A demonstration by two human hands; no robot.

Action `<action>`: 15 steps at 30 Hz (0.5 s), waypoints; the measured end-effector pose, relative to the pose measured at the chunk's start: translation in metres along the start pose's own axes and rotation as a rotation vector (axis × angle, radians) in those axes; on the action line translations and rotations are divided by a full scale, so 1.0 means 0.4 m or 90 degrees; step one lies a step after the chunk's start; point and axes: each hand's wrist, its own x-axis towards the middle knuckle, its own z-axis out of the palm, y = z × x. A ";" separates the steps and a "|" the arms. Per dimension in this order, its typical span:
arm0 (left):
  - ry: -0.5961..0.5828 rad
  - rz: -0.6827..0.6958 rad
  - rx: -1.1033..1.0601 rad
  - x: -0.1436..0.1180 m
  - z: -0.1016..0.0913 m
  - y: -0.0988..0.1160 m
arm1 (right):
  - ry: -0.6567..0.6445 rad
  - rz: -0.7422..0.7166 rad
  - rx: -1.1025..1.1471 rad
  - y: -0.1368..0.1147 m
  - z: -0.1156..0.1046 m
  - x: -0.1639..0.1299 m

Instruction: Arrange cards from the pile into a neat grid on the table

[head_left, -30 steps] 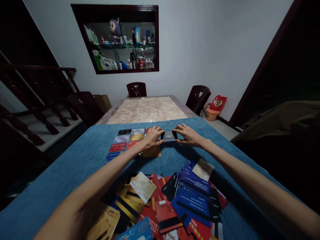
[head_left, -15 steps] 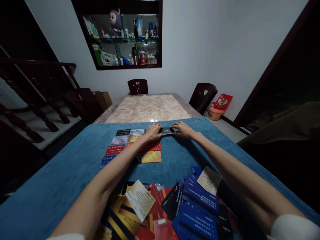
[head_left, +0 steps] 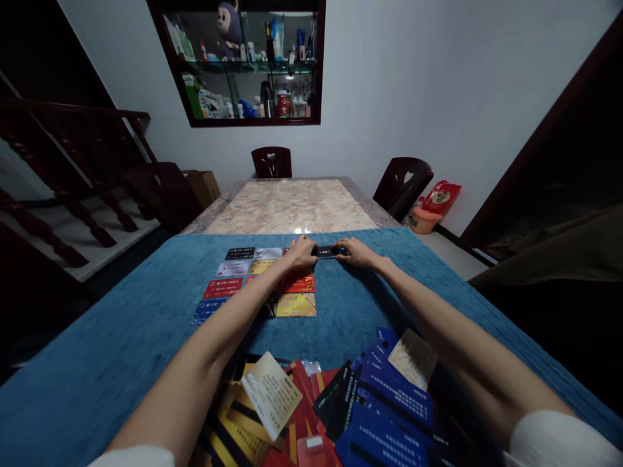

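Hands (head_left: 331,253) farther out, blue cloth (head_left: 121,344) (dim room)

print on the cards, mostly too small for us to read

we can make out only a large "70" on the red card (head_left: 300,283) in the laid-out rows; the dark card (head_left: 325,251) between our left hand (head_left: 300,253) and right hand (head_left: 357,252) carries pale characters we cannot read, and the white lines on the blue cards (head_left: 389,402) in the near heap are just as illegible.
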 end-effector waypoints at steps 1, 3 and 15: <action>-0.001 -0.001 0.000 0.001 0.001 0.000 | 0.000 0.003 0.003 -0.001 0.001 -0.001; -0.004 -0.004 -0.002 0.005 0.003 -0.001 | -0.001 0.009 0.009 -0.001 0.002 -0.004; -0.003 -0.025 -0.023 0.005 0.007 0.022 | -0.008 0.071 -0.001 -0.002 0.014 -0.003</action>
